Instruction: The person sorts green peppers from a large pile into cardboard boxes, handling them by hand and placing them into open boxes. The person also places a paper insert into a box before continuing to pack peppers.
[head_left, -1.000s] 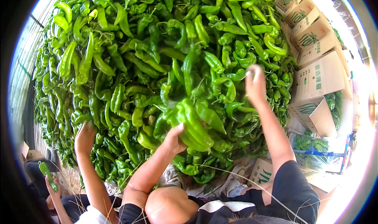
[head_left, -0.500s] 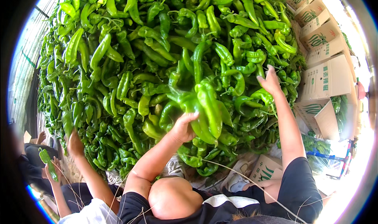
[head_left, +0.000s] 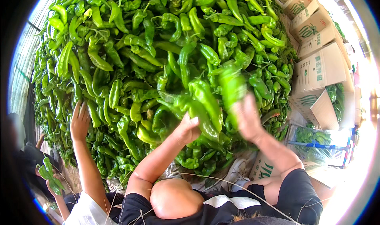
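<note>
My left hand (head_left: 187,129) is closed round a bunch of long green peppers (head_left: 204,102), its thumb laid across them. Just to the right, my right hand (head_left: 247,118) is smeared by motion, with a blurred bright green pepper (head_left: 231,84) at its fingers. Both hands hover over the near side of a big heap of green peppers (head_left: 130,58), which fills most of the view. The lower ends of the left hand's bunch hang above the heap's front edge.
On the left, a co-worker's hand (head_left: 80,122) touches the heap; their other hand holds green peppers (head_left: 49,173). Printed cardboard boxes (head_left: 320,68) line the right side. A blue-framed crate (head_left: 322,146) with a clear bag stands below them. White shoes (head_left: 236,171) are by my knees.
My right hand has swung left and nearer, from the heap's right side to beside my left hand, with a pepper in it. The co-worker's hand has moved farther onto the heap.
</note>
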`<action>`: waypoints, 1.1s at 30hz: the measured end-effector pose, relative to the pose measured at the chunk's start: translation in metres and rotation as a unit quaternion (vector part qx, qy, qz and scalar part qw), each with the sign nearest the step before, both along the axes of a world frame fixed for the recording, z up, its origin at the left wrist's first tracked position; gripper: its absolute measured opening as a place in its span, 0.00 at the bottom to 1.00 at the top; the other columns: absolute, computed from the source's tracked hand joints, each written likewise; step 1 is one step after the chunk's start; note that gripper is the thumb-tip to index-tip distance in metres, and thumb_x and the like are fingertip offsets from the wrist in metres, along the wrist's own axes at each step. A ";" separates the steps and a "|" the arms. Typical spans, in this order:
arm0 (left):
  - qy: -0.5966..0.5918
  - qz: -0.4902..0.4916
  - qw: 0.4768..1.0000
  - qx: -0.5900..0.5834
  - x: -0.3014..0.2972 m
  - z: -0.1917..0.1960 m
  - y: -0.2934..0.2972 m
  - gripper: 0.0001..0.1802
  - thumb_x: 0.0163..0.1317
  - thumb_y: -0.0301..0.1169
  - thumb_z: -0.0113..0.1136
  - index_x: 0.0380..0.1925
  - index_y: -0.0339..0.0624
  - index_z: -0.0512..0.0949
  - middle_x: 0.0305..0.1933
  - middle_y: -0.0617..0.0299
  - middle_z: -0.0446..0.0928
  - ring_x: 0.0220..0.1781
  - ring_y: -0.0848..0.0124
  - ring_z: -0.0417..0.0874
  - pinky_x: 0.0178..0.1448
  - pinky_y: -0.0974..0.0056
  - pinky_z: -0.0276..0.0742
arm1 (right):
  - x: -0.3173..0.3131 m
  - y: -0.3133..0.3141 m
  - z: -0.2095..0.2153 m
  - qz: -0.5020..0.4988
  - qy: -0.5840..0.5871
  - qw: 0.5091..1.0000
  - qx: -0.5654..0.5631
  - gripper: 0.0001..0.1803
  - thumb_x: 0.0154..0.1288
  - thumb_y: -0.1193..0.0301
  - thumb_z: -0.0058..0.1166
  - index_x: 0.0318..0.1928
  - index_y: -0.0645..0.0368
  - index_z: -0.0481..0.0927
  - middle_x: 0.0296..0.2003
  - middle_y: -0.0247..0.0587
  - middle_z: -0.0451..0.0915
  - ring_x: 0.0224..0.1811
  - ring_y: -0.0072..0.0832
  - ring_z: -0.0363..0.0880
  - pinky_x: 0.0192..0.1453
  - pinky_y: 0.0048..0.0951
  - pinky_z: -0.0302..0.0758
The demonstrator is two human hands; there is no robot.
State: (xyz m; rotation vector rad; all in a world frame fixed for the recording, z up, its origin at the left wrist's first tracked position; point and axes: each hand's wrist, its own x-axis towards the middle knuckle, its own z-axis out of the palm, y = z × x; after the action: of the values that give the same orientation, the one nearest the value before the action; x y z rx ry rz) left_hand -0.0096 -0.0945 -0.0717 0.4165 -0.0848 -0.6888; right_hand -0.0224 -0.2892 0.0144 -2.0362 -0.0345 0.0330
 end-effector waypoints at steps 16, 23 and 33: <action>0.047 -0.058 0.997 -0.018 -0.002 -0.017 0.030 0.58 0.44 0.41 0.77 0.72 0.45 0.52 0.66 0.55 0.67 0.68 0.53 0.69 0.72 0.37 0.62 | 0.066 -0.172 -0.128 -0.193 0.204 0.940 -0.192 0.55 0.60 0.35 0.52 0.72 0.68 0.56 0.69 0.57 0.63 0.70 0.47 0.63 0.73 0.47 0.57; 0.062 -0.037 0.991 -0.112 -0.011 -0.018 0.030 0.55 0.43 0.45 0.73 0.70 0.42 0.55 0.61 0.52 0.70 0.62 0.54 0.74 0.69 0.39 0.68 | 0.112 -0.199 -0.175 -0.361 0.233 0.840 0.333 0.26 0.71 0.56 0.54 0.58 0.64 0.72 0.48 0.48 0.80 0.45 0.38 0.80 0.49 0.40 0.80; 0.075 -0.042 0.991 -0.103 -0.012 -0.012 0.030 0.55 0.43 0.47 0.72 0.70 0.43 0.55 0.62 0.51 0.69 0.64 0.51 0.73 0.71 0.37 0.64 | 0.160 -0.189 -0.190 -0.438 0.124 0.835 0.309 0.17 0.53 0.65 0.66 0.42 0.56 0.79 0.41 0.35 0.81 0.42 0.35 0.79 0.52 0.39 0.76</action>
State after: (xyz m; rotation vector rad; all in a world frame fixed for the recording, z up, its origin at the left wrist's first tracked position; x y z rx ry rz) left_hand -0.0215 -0.0647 -0.0839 0.1634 -0.0305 -0.7830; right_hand 0.1376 -0.4777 -0.1753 -1.2288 0.9357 -0.2602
